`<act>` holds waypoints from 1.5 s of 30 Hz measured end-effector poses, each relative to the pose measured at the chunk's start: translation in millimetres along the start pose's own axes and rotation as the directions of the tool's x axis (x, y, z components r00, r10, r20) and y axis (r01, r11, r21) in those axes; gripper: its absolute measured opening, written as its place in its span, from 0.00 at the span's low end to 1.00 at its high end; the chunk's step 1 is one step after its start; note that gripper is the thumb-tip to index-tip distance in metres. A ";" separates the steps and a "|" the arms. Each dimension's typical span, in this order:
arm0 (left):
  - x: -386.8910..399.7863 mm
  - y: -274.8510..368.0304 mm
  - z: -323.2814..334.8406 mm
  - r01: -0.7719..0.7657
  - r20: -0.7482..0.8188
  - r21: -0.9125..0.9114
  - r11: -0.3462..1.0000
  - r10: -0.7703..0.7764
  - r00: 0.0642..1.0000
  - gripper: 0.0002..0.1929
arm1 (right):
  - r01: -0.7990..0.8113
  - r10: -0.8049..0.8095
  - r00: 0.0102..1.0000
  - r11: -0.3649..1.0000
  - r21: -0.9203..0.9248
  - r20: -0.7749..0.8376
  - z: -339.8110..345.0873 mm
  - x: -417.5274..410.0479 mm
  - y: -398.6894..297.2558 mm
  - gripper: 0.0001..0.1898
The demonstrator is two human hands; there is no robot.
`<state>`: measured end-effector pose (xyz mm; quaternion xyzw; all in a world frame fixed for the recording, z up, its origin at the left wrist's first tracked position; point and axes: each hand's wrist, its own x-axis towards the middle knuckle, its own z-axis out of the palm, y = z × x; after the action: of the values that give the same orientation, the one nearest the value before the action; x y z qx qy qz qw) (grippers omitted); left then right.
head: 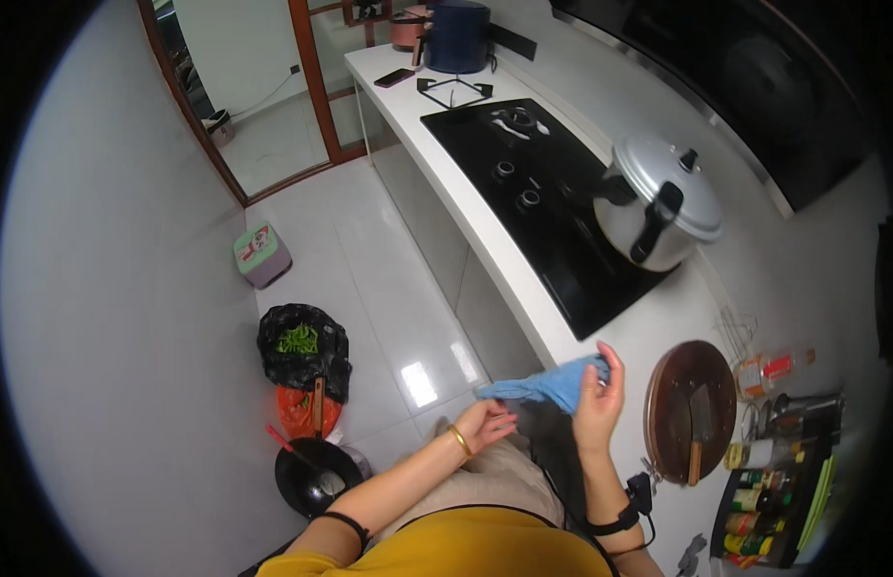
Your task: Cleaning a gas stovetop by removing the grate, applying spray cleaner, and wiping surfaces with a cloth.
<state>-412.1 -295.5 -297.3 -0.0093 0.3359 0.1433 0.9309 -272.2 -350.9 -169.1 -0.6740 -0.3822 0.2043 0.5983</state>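
Note:
A blue cloth [558, 382] is gripped at its right end by my right hand [599, 400], near the front edge of the white countertop. The cloth's narrow tail reaches left, just above my left hand [486, 427], whose fingers are loosely spread with nothing seen in them. Beyond my hands lies a black glass gas cooktop [518, 209] with white foam or liquid around its far burner [520, 121]. A lidded metal pressure cooker [659, 205] stands on the near burner side. The loose black pan support [454, 92] rests on the counter past the cooktop.
Right of my right hand, a cleaver [700, 425] lies on a round wooden cutting board [659, 411], beside a rack of bottles [753, 501]. On the floor at left are a wok [299, 472], a black bag [273, 364] with green peppers and a step stool [263, 260].

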 end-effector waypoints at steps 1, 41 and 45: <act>5.9 9.0 -14.0 -0.172 -0.254 0.237 0.956 0.231 0.939 0.10 | 0.154 -0.157 0.987 0.981 -0.117 -0.018 25.4 14.1 -9.3 0.16; 97.2 619.2 153.4 -0.636 0.771 0.508 -0.581 -0.023 0.637 0.25 | -0.216 0.474 0.866 0.637 0.740 -0.155 502.6 405.6 -14.3 0.16; 85.7 613.8 146.1 -0.742 0.824 0.415 -0.526 -0.128 0.552 0.36 | -0.147 0.446 0.845 0.724 0.674 -0.295 484.2 423.3 -11.7 0.16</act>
<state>-426.0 331.9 -189.6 0.8955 -0.0076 0.1533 0.4178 -365.8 285.5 -178.0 -0.5165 -0.0311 0.2586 0.8157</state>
